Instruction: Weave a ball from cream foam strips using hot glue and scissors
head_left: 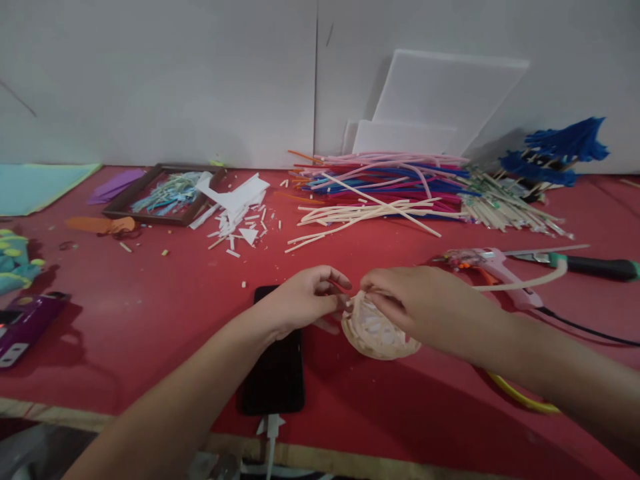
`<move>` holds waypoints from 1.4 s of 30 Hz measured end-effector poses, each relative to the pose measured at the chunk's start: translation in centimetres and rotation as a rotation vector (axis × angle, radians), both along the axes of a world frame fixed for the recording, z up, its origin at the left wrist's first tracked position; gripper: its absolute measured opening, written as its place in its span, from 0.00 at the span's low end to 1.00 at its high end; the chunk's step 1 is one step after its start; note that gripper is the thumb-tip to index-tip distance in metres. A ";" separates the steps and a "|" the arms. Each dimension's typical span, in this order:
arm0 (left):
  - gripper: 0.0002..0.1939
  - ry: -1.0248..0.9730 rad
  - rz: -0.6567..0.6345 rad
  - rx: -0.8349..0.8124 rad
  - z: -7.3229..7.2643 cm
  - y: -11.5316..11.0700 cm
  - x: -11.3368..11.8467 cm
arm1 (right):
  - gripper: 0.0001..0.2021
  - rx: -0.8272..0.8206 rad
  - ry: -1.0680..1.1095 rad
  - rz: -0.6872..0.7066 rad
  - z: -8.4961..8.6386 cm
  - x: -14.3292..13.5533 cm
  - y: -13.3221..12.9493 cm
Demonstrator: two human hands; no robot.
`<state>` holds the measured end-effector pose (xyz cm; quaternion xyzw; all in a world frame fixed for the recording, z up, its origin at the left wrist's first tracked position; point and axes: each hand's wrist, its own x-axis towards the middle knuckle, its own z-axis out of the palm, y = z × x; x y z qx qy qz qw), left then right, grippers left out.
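A small cream woven basket [383, 340], seemingly made of pipe cleaners, rests on the red table between my hands. My left hand [305, 300] is at its left edge, thumb and fingertips curled against the rim. From above, my right hand [415, 293] reaches over the basket with fingers pinched at the top of the rim. A long cream pipe cleaner [530, 283] runs out to the right from behind my right wrist. Where it meets the basket is hidden by that hand. Under my left wrist lies a black phone [274, 373] with a white cable.
Pink, blue and cream pipe cleaners [370, 180] are heaped at the back. On the right are a pink glue gun [500, 267], a green-and-black handled tool [600, 265] and a yellow ring [520, 393]. White scraps [240, 200] and a brown frame [155, 217] lie back left.
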<state>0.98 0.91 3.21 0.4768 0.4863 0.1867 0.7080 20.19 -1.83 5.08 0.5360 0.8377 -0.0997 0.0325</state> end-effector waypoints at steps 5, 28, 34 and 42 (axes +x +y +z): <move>0.08 -0.091 -0.015 -0.079 -0.4 0.0 -0.3 | 0.07 0.010 -0.026 -0.059 0.3 -0.2 -0.3; 0.15 -0.015 -0.111 0.103 -1.1 -1.0 0.9 | 0.07 0.020 0.162 0.036 -0.4 0.3 -1.4; 0.19 -0.032 -0.116 0.106 -1.3 -0.9 0.8 | 0.09 -0.007 0.208 0.037 0.2 0.3 -1.7; 0.11 -0.070 -0.102 0.064 -1.3 -0.8 0.7 | 0.10 -0.066 0.168 -0.024 0.2 0.5 -1.2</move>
